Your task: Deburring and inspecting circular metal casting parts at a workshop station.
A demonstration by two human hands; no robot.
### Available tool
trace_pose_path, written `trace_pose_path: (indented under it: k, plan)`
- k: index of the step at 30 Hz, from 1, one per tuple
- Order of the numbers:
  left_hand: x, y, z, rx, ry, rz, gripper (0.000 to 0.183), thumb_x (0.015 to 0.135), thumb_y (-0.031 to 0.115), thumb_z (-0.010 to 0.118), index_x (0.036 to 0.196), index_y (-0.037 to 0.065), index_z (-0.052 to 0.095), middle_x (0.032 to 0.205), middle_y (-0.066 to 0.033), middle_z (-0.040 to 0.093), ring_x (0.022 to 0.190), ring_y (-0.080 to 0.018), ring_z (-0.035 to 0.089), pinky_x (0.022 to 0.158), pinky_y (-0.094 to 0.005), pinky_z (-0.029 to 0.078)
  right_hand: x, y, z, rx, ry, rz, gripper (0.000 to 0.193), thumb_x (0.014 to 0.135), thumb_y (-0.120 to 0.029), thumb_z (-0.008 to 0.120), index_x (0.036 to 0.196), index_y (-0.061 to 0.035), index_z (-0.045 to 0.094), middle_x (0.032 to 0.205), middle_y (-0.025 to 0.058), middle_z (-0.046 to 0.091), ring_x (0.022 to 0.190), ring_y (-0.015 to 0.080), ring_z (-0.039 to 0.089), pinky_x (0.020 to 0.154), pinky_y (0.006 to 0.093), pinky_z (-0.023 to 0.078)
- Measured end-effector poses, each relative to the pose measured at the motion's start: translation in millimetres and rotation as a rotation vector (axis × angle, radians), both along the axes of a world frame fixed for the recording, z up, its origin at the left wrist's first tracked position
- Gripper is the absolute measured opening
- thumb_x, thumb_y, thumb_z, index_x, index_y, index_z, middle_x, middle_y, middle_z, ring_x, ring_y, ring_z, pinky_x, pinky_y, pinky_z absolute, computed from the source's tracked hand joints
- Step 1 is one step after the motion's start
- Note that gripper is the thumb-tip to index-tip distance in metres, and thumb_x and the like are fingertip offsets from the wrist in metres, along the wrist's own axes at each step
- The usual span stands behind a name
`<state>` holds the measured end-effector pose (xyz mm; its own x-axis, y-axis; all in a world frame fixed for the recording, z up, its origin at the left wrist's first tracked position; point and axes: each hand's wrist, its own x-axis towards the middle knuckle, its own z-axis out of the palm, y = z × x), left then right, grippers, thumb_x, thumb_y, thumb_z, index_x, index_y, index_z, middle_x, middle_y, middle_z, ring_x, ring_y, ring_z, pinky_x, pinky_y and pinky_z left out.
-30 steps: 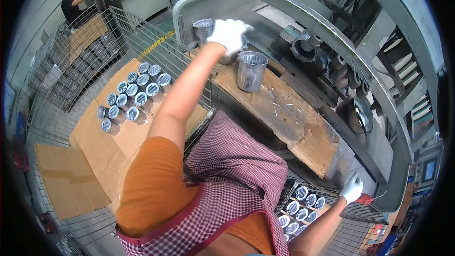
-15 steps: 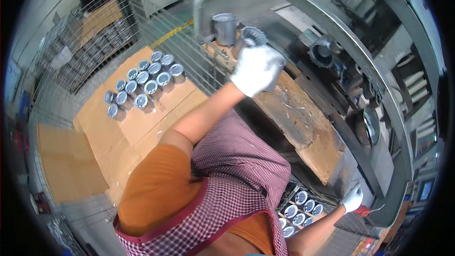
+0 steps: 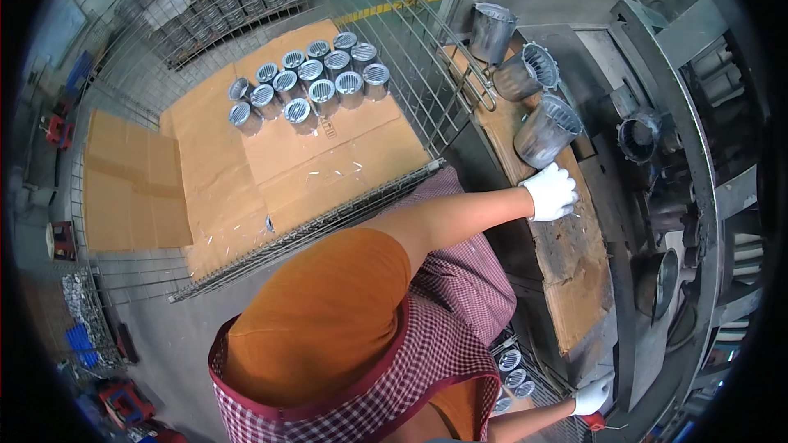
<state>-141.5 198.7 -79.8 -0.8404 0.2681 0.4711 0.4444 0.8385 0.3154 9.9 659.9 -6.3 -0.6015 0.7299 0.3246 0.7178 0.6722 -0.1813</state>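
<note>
My left hand (image 3: 552, 194), in a white glove, is over a worn wooden board (image 3: 574, 279) along the machine's front. Its fingers are loosely bent and a little apart, with nothing visible in them. Just beyond it a grey metal cylinder with a toothed rim (image 3: 546, 135) leans on the board. Farther back are a second toothed cylinder (image 3: 525, 74) and an upright metal cylinder (image 3: 492, 35). My right hand (image 3: 593, 396), gloved too, is low at the machine's near edge, beside a red object (image 3: 594, 421). Its fingers hardly show.
A wire cage (image 3: 410, 189) at left holds cardboard with several metal cylinders with slotted tops (image 3: 322, 94). More such cylinders (image 3: 510, 359) sit in a crate beneath the machine. Another toothed part (image 3: 639, 135) is inside the machine, with a round metal dish (image 3: 661, 283) nearer.
My view has turned, shifting the scene. My left hand has drawn back toward me from the toothed cylinders; the nearest one, mostly hidden by it before, now shows on the board.
</note>
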Motion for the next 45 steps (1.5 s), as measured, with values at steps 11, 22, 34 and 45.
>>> trace_pose_path:
  k: [11, 22, 34, 45]
  plan:
    - [4.1, -4.5, 26.1, -0.062, 0.037, -0.069, 0.032, 0.088, 0.037, 0.053, 0.073, 0.014, 0.069, 0.073, -0.0096, 0.063, 0.070, -0.0277, 0.063, 0.059, -0.0437, 0.047, 14.3, 10.7, -4.6, 0.056, 0.068, 0.042, 0.049, 0.091, -0.046, 0.056, 0.107, -0.0029, 0.070, 0.100, 0.0151, 0.071, 0.088, 0.0308, 0.067, 0.078, 0.0375, 0.052]
    - [-2.9, 1.6, 19.1, -0.166, 0.077, -0.035, 0.020, 0.086, 0.030, 0.061, 0.090, 0.013, 0.071, 0.091, -0.0109, 0.067, 0.085, -0.0314, 0.062, 0.074, -0.0447, 0.048, 4.7, -30.8, -0.3, 0.257, 0.247, 0.155, 0.034, 0.083, -0.035, 0.056, 0.067, -0.0083, 0.071, 0.069, 0.0178, 0.065, 0.066, 0.0362, 0.064, 0.066, 0.0457, 0.051]
    - [-4.5, 0.9, 12.0, -0.129, 0.086, -0.051, 0.019, 0.088, 0.029, 0.061, 0.094, 0.013, 0.070, 0.104, -0.0085, 0.066, 0.097, -0.0307, 0.059, 0.081, -0.0449, 0.045, 12.3, -35.3, 3.7, 0.225, 0.251, 0.119, 0.034, 0.085, -0.039, 0.059, 0.068, -0.0117, 0.073, 0.066, 0.0140, 0.064, 0.064, 0.0321, 0.064, 0.061, 0.0438, 0.049]
    - [4.7, 5.8, 29.3, -0.110, 0.187, 0.021, 0.037, 0.084, 0.031, 0.064, 0.116, 0.012, 0.064, 0.113, -0.0141, 0.062, 0.097, -0.0336, 0.061, 0.082, -0.0446, 0.047, 9.8, -28.5, -3.0, 0.250, 0.260, 0.137, 0.037, 0.084, -0.035, 0.061, 0.064, -0.0044, 0.067, 0.067, 0.0175, 0.062, 0.065, 0.0369, 0.062, 0.063, 0.0460, 0.048]
